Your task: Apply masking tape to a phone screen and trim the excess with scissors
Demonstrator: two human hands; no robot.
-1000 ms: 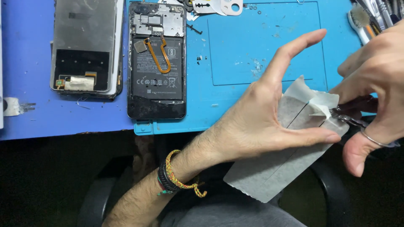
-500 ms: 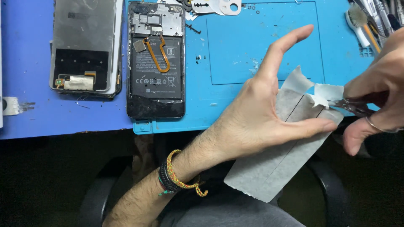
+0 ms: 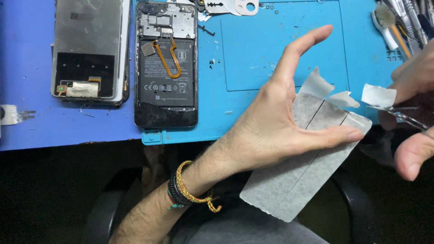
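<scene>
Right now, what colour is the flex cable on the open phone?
Orange flex cable, looping over the battery; head view.

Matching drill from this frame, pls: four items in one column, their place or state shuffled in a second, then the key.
Items
1. opened phone
2. grey sheet
3. tweezers
4. detached back cover

Places or states
A. held in the right hand, gripping a white tab
B. lying on the dark blue surface, far left
C. held flat under the left hand
D. lying on the light blue mat, battery exposed

Pairs: 1-D, 2-C, 3-A, 4-B
</scene>
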